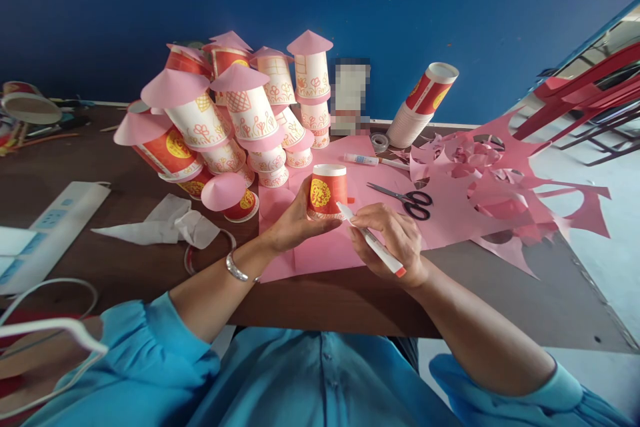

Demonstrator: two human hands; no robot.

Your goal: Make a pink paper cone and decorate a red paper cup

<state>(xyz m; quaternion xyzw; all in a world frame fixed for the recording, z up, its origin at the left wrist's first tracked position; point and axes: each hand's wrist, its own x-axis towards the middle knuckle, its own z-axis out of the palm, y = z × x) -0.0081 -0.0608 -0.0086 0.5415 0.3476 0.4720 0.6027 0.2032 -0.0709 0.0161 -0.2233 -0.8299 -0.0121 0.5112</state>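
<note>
My left hand (295, 220) is wrapped round a red paper cup (327, 192) with a yellow emblem and a white band at its top. Between the fingers of my right hand (387, 240) is a white marker (377, 249) with a red end, its tip close to the cup's lower right side. A small red piece (351, 200) shows just beside the cup. Both hands are over pink paper (320, 255). Black-handled scissors (400, 198) lie on the paper beyond my right hand, blades partly apart.
Paper-cup towers with pink cone roofs (245, 103) crowd the left back. A leaning cup stack (413, 123), a tape roll (379, 142) and a glue stick (361, 159) are behind the scissors. Cut pink scraps (500, 180) lie right; a power strip (53, 233) and crumpled tissue (173, 220) left.
</note>
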